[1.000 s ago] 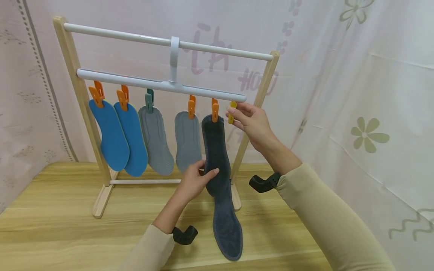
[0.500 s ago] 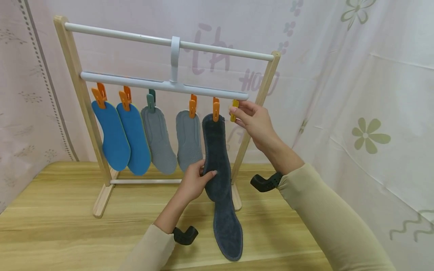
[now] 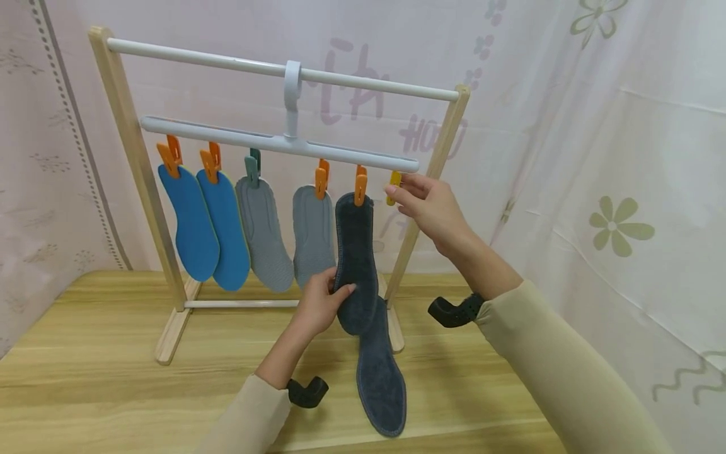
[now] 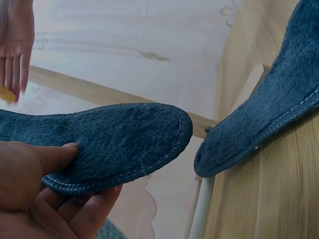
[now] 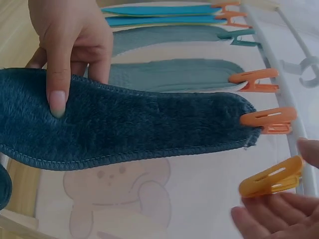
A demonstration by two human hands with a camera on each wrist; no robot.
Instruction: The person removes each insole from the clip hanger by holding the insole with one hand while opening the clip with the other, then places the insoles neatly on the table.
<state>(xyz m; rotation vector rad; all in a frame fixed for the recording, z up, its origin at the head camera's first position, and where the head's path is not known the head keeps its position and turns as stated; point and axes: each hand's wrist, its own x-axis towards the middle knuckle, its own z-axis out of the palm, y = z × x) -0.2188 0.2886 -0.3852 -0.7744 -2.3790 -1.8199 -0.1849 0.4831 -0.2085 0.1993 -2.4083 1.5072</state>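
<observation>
In the head view my left hand [image 3: 317, 299] pinches a dark fuzzy insole [image 3: 356, 252] by its left edge, thumb on its face. That insole hangs from an orange clip [image 3: 360, 189]. The left wrist view shows the thumb on top and fingers curled beneath the insole [image 4: 124, 142]. My right hand [image 3: 433, 205] is at a yellow clip [image 3: 394, 186] under the hanger's right end, thumb and fingers around it. In the right wrist view nothing hangs from the yellow clip [image 5: 271, 178]. A second dark insole [image 3: 382, 384] lies on the table, partly hidden behind the first.
A white hanger [image 3: 244, 137] hooks over the top bar [image 3: 368, 82] of a wooden rack [image 3: 147, 189]. Two blue insoles [image 3: 190, 233] and two grey insoles [image 3: 263, 246] hang to the left. Below is a wood-grain table [image 3: 102, 353]; a patterned curtain [image 3: 544, 164] stands behind.
The hanger has shifted to the right, and the right hand with the yellow clip moved slightly right. My left hand has drawn the hanging insole a little left, uncovering more of the one beneath.
</observation>
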